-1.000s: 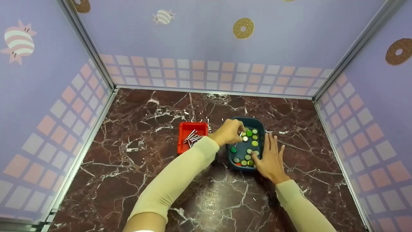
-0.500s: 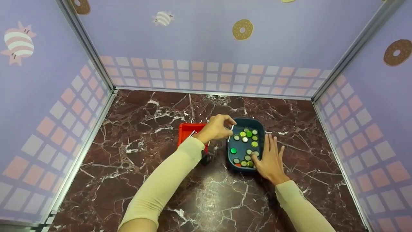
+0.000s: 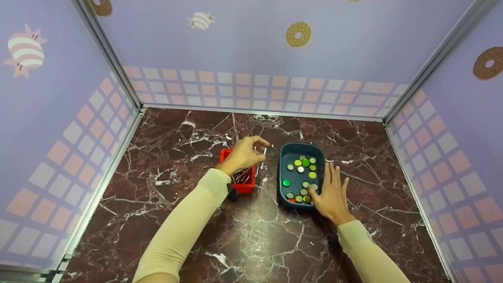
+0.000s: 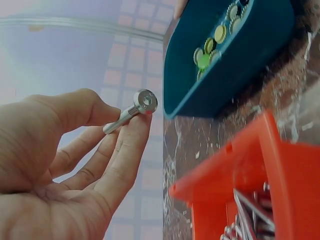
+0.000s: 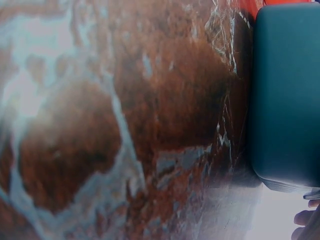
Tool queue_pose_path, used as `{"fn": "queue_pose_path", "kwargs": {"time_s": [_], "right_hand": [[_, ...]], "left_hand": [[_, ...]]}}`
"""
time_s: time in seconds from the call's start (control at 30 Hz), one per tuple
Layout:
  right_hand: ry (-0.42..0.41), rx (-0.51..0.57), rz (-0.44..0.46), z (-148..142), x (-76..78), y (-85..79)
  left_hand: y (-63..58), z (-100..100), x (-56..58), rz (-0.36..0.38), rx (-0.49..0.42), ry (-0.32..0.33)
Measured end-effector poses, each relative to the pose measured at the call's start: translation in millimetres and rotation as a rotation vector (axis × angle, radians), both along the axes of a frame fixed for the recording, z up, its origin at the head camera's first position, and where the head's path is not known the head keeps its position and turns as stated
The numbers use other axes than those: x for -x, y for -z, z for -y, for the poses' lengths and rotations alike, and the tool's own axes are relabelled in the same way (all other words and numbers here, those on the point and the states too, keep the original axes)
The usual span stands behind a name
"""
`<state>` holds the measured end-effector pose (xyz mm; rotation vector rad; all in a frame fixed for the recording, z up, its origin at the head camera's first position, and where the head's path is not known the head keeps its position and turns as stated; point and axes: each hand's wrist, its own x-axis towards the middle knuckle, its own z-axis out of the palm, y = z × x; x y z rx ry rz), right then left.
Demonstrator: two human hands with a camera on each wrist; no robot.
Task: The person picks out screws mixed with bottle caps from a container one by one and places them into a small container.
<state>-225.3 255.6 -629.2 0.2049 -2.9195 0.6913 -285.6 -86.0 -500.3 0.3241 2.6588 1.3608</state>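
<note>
My left hand [image 3: 244,154] pinches a silver bolt [image 4: 129,113] between thumb and fingertips; its round head with a hex socket faces the left wrist camera. Below and partly behind that hand lies a red bin [image 3: 247,188] with several metal bolts [image 4: 252,217] in it. On the right stands a dark blue tub [image 3: 289,149] of bottle caps [image 3: 305,162], green, yellow, silver and one orange. My right hand [image 3: 333,198] rests along the tub's right side, fingers straight, thumb over the rim by the caps. In the right wrist view only its fingertips [image 5: 307,220] show.
Both containers stand on a dark red marbled tabletop [image 3: 259,239], with a gap between them. Purple patterned panels [image 3: 243,43] with metal edge strips enclose the table at the back and both sides.
My left hand has moved left with the bolt, from over the blue tub to above the red bin's right side. The right hand has stayed at the tub.
</note>
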Motion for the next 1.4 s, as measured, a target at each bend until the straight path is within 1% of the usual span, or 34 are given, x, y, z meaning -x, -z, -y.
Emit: {"fn": "queue_pose_path", "kwargs": {"time_s": [0.17,0.27,0.5,0.63,0.77,0.93,1.07,1.2,1.4], "right_hand": [[-0.005,-0.003,0.010,-0.5,-1.0,0.2],[-0.004,-0.005,0.007,-1.5,-1.0,-0.1],[-0.004,-0.005,0.008,-3.1,-1.5,-1.7],[0.000,-0.009,0.017,-2.8,-2.4,-3.1],[0.005,-0.013,0.026,-2.0,-3.4,-4.0],[0.000,-0.009,0.028,-2.4,-2.1,-4.6],[-0.001,-0.012,0.026,-3.4,-3.0,-4.7],[0.002,-0.018,0.022,-4.8,-5.5,-3.6],[-0.003,-0.015,0.027,-5.0,-6.6,-1.9]], "left_hand": [[5.4,24.9,-2.3,0.011,-0.016,-0.074],[8.3,36.7,-2.8,0.031,-0.014,-0.098],[20.4,58.6,-2.4,0.012,0.061,-0.140],[25.8,65.6,-2.7,0.021,0.071,-0.167],[29.1,68.0,-1.9,0.022,0.112,-0.185],[31.6,65.5,0.1,0.011,0.171,-0.196],[34.0,60.5,-0.4,-0.016,0.206,-0.171],[36.4,54.7,-2.4,-0.035,0.221,-0.142],[38.3,51.7,-4.7,-0.108,0.281,-0.116]]}}
